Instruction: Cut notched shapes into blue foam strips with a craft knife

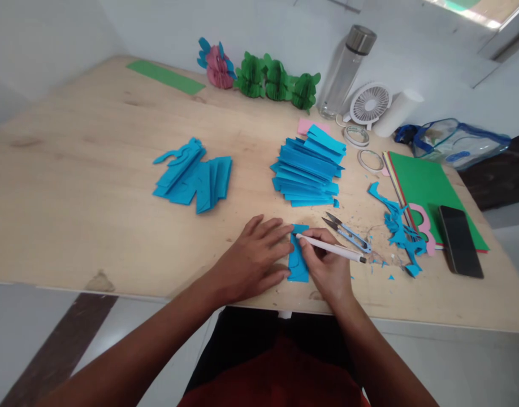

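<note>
A small blue paper piece [298,265] lies near the table's front edge, with dark curved lines drawn on it. My left hand [255,257] rests flat beside it, fingers spread and fingertips on its left edge. In my right hand [327,265] is a white pen [331,246], its tip on the upper part of the paper. Just beyond that hand lie thread snips [347,233] with blue handles and dark blades. A fanned stack of blue paper strips [308,169] sits behind the paper, and another group of folded blue pieces [194,178] lies to the left.
Blue paper scraps [399,226], a pink cutout [423,226], a phone [461,240] and green sheets [429,183] lie at right. Tape rolls [370,160], a fan [370,105], a bottle [346,73] and green paper figures [276,82] stand along the wall. A green strip [166,77] lies back left.
</note>
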